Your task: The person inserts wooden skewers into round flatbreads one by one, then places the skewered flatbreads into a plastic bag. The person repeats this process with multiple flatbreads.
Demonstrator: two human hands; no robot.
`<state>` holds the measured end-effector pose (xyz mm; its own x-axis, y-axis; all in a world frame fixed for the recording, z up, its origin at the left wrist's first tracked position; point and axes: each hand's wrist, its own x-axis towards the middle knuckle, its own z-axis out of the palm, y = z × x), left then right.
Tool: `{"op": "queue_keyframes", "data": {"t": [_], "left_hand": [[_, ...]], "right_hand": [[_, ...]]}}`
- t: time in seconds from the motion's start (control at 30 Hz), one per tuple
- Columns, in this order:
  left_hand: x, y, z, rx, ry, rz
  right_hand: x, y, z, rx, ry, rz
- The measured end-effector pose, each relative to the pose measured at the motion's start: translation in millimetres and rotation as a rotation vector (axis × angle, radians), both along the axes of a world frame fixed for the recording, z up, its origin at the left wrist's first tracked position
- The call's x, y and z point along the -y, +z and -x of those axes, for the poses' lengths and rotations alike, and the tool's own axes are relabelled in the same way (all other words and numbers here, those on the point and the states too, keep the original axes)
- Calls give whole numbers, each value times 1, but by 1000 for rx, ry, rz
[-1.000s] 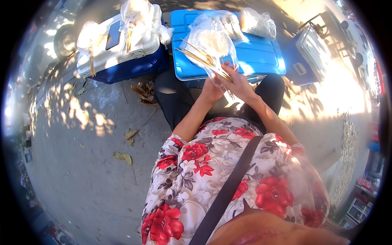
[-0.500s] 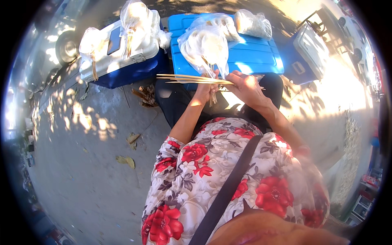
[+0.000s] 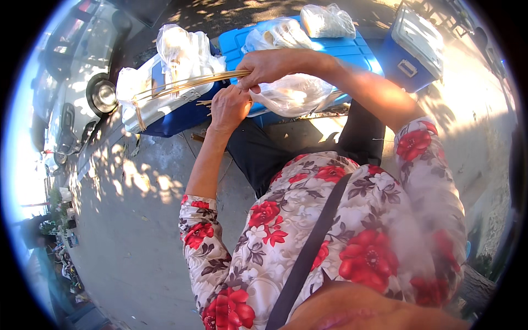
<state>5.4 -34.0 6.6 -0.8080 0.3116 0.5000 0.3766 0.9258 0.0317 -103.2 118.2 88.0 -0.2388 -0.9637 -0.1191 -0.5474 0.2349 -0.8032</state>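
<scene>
My left hand (image 3: 230, 109) is closed around the bunched neck of a clear plastic bag (image 3: 297, 98) with pale, whitish contents. The bag lies sideways to the right of that hand, and short stick ends (image 3: 204, 103) poke out on the left. Just above, my right hand (image 3: 270, 67) bends over the bag's neck and grips a bundle of long, thin tan strips (image 3: 203, 80). These strips reach left over the white cooler. The hands nearly touch; the fingers' exact hold at the neck is partly hidden.
Ahead stands a blue lidded box (image 3: 234, 43) bearing a filled bag (image 3: 280, 34) and another bag (image 3: 328, 22). A blue-and-white cooler (image 3: 165, 118) on the left carries bags with sticks. Another cooler (image 3: 413, 52) stands at right. A parked vehicle's wheel (image 3: 102, 93) is at left.
Both hands have moved left, the right one rising over the left. The bag has tipped from upright to sideways, its sticks now pointing left. The tan strips have swung over the white cooler.
</scene>
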Motion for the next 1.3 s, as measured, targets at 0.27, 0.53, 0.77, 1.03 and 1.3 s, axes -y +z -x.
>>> {"op": "queue_keyframes", "data": {"t": [0.27,0.53,0.77,1.03,1.3], "left_hand": [[11,41,-34,-122,-125,-274],[-45,-12,-17,311,-27,-1811],[-64,-42,-2,465,64,-2020],[-77,-84,-4,402,242,-1502],[-78,-61,-12,759,109,-2124]], "right_hand": [[-38,51,33,201,29,-129],[-62,-69,-13,1054,-488,496],[-33,-115,-48,746,-579,505],[-39,-129,-40,590,-517,379],[-47,-147,-26,1173,-616,296]]}}
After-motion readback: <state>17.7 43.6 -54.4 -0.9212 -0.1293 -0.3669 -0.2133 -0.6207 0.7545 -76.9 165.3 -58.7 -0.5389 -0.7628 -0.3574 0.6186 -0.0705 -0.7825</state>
